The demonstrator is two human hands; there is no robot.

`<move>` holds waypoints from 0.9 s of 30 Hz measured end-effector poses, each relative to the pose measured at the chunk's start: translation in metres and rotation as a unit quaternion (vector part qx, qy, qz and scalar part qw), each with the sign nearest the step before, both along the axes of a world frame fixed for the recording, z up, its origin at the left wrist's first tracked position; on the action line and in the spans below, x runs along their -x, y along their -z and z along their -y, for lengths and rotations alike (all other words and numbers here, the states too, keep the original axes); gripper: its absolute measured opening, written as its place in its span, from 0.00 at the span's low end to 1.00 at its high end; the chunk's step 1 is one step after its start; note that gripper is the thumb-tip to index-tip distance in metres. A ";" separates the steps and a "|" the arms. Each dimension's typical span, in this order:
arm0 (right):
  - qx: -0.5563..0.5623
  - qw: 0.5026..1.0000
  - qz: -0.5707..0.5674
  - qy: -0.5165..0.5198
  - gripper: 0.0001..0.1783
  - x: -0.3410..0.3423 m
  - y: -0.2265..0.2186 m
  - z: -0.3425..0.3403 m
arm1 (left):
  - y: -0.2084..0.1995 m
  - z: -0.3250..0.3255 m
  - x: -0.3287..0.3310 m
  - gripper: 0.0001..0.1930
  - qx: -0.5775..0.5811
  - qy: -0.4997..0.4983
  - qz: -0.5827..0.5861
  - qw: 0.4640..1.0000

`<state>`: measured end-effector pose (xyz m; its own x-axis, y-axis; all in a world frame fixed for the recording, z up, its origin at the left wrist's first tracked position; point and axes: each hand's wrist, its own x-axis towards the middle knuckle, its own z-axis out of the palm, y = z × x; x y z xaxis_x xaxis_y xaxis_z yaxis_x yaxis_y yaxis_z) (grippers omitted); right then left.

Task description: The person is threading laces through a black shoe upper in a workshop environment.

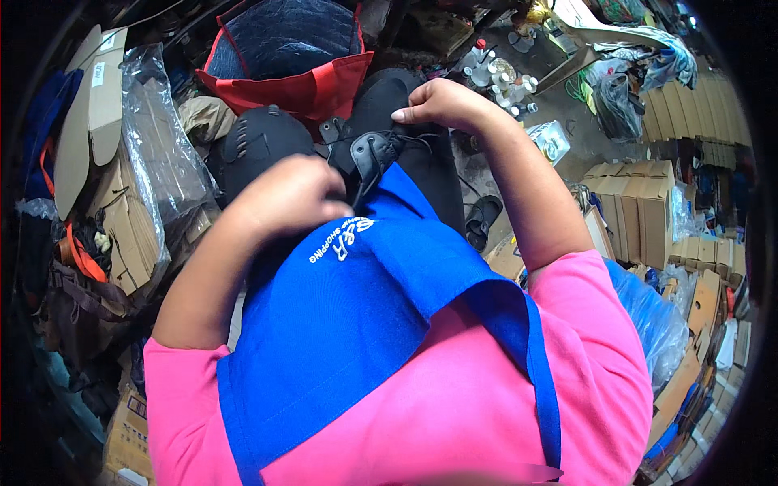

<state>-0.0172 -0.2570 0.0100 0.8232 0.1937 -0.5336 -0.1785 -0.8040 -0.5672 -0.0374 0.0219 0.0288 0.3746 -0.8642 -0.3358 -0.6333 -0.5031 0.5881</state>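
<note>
Across my lap lies a black piece with metal eyelets [374,152], like part of a lace-up shoe, with thin dark cord around it. My left hand [301,188] is at its near left side, over the blue apron [340,275], and smeared by motion. Beyond the piece, to the right, my right hand [442,105] is raised with thumb and forefinger pinched together. What the pinch holds, if anything, is too fine to make out. A dark strand curves below that hand. Black trousers cover my knees [263,142].
A red bag with a silvery lining [300,81] stands open past my knees. Small bottles [502,77] cluster on the floor at far right. Cardboard and clear plastic [158,154] lean at left. Stacked cardboard [636,202] and a black sandal [483,220] are at right.
</note>
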 end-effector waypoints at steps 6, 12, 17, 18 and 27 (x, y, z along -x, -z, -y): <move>-0.013 0.999 0.017 0.024 0.22 0.003 -0.001 -0.013 | 0.036 0.023 -0.051 0.14 0.108 -0.112 0.095 0.983; -0.033 0.998 0.009 0.048 0.19 0.003 0.003 -0.006 | 0.059 0.035 -0.063 0.07 0.113 -0.100 -0.139 0.979; -0.041 0.998 0.027 0.027 0.20 0.002 0.009 0.000 | -0.021 -0.040 -0.105 0.08 0.072 -0.175 -0.075 0.979; -0.034 0.999 0.022 0.028 0.22 0.001 0.010 0.000 | -0.038 -0.059 -0.110 0.08 0.068 -0.185 -0.101 0.975; 0.014 0.924 0.382 0.021 0.24 0.019 0.000 -0.033 | -0.009 -0.028 -0.081 0.16 0.209 -0.188 0.139 0.949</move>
<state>-0.0366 -0.2236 0.0095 0.9681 0.1470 0.2029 0.2337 -0.8219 -0.5195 0.0438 0.0500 0.0381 0.7078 -0.6871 0.1638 -0.6146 -0.4848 0.6222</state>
